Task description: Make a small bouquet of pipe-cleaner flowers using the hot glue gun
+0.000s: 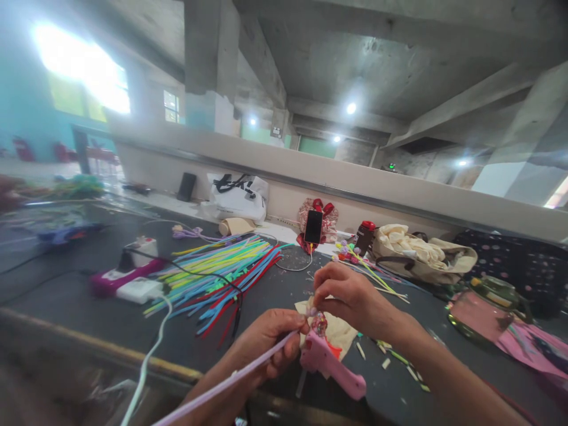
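My left hand (280, 337) is closed around a long lilac pipe cleaner stem (239, 376), which runs down to the lower left. At its upper end, a small lilac bud or flower (312, 310) shows between my two hands. My right hand (339, 293) has its fingers bent and pinched at this end, partly covering it. Just below the hands lies a pink hot glue gun (331, 364), its nozzle end partly hidden. Under it is a cream cloth or paper piece (344, 331) with an orange-red part showing.
Many coloured pipe cleaners (222, 275) lie to the left, beside a purple power strip (110, 281) with a white cable (148, 355). A phone (313, 226) leans at the back. Small cut bits (386, 362) lie right, near a green-lidded jar (483, 307) and cream bag (426, 260).
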Action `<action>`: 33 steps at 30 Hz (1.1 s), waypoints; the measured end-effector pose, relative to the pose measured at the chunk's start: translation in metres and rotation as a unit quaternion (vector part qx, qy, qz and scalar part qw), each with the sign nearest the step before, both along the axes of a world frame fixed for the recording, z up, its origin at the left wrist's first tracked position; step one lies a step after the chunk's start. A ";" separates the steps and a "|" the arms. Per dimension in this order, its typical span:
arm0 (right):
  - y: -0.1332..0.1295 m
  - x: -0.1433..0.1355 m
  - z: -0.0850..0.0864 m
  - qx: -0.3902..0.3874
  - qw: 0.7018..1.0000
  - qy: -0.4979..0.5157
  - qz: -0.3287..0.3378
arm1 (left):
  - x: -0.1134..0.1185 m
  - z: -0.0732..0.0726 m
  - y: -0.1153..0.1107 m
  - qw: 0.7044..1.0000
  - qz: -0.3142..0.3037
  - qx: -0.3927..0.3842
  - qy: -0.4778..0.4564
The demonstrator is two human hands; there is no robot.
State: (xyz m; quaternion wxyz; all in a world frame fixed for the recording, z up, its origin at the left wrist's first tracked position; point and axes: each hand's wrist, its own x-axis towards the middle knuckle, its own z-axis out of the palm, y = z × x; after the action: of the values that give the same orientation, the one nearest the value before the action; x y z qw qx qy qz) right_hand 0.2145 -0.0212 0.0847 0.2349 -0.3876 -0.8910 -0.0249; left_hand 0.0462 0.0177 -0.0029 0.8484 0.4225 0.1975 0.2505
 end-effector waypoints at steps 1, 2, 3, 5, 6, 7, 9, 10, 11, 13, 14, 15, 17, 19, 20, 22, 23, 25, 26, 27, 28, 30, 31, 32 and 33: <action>0.000 0.000 0.000 -0.001 1.000 -0.005 0.000 | 0.000 0.001 -0.001 1.000 0.007 0.007 0.008; 0.001 0.000 -0.001 0.000 1.000 -0.009 0.000 | 0.000 0.002 -0.002 1.000 0.015 0.015 0.016; 0.001 0.000 -0.001 0.003 1.000 -0.012 0.000 | 0.000 0.003 -0.003 0.999 0.021 0.023 0.024; 0.001 0.000 -0.001 0.008 1.000 -0.017 0.001 | 0.001 0.005 -0.005 0.998 0.031 0.039 0.040; 0.001 -0.001 0.000 0.012 1.000 -0.020 0.002 | 0.001 0.006 -0.006 0.997 0.036 0.046 0.049; 0.001 -0.001 0.000 0.016 1.000 -0.022 0.003 | 0.001 0.007 -0.007 0.996 0.041 0.053 0.057; 0.000 -0.001 0.001 0.022 0.999 -0.031 0.003 | 0.001 0.008 -0.008 0.994 0.051 0.066 0.067; -0.001 -0.002 0.001 0.027 0.999 -0.036 0.002 | 0.001 0.008 -0.009 0.994 0.054 0.070 0.069; -0.002 -0.003 0.002 0.032 0.999 -0.043 0.000 | 0.001 0.008 -0.009 0.993 0.056 0.073 0.071; -0.004 -0.004 0.002 0.044 0.997 -0.056 -0.003 | 0.001 0.008 -0.009 0.993 0.056 0.078 0.075; -0.004 -0.005 0.002 0.052 0.997 -0.061 -0.004 | 0.001 0.008 -0.009 0.992 0.055 0.079 0.077; -0.005 -0.006 0.002 0.058 0.996 -0.067 -0.004 | 0.001 0.008 -0.009 0.992 0.055 0.080 0.080; -0.005 -0.006 0.001 0.069 0.994 -0.079 -0.001 | 0.002 0.008 -0.009 0.991 0.056 0.085 0.085; -0.005 -0.006 -0.001 0.078 0.993 -0.092 0.003 | 0.002 0.008 -0.009 0.990 0.055 0.090 0.090; -0.004 -0.006 -0.001 0.082 0.992 -0.098 0.004 | 0.002 0.008 -0.009 0.990 0.053 0.091 0.093; -0.004 -0.006 -0.003 0.088 0.991 -0.105 0.002 | 0.002 0.008 -0.009 0.990 0.053 0.091 0.094; -0.004 -0.006 -0.003 0.090 0.990 -0.107 0.000 | 0.002 0.007 -0.009 0.990 0.055 0.089 0.092; -0.003 -0.006 -0.004 0.092 0.990 -0.107 -0.003 | 0.002 0.006 -0.009 0.991 0.062 0.087 0.084; -0.003 -0.006 -0.005 0.092 0.990 -0.108 -0.004 | 0.002 0.006 -0.010 0.991 0.064 0.087 0.080; -0.003 -0.006 -0.006 0.090 0.990 -0.109 -0.005 | 0.001 0.005 -0.010 0.991 0.065 0.087 0.079; -0.002 -0.007 -0.006 0.089 0.990 -0.110 -0.006 | 0.001 0.005 -0.010 0.991 0.064 0.087 0.082; -0.001 -0.007 -0.008 0.089 0.990 -0.109 -0.006 | 0.001 0.004 -0.009 0.990 0.063 0.086 0.091; -0.001 -0.007 -0.008 0.091 0.990 -0.105 -0.004 | 0.001 0.004 -0.009 0.990 0.063 0.086 0.094; 0.000 -0.006 -0.008 0.091 0.991 -0.098 -0.001 | 0.001 0.004 -0.008 0.990 0.063 0.085 0.092; 0.000 -0.005 -0.008 0.091 0.992 -0.089 0.002 | 0.001 0.003 -0.008 0.991 0.063 0.083 0.087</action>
State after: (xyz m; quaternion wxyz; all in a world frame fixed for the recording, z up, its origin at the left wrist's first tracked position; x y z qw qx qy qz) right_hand 0.2099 -0.0210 0.0766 0.1891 -0.3591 -0.9033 -0.1393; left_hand 0.0472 0.0101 0.0002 0.7724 0.4986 0.2755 0.2810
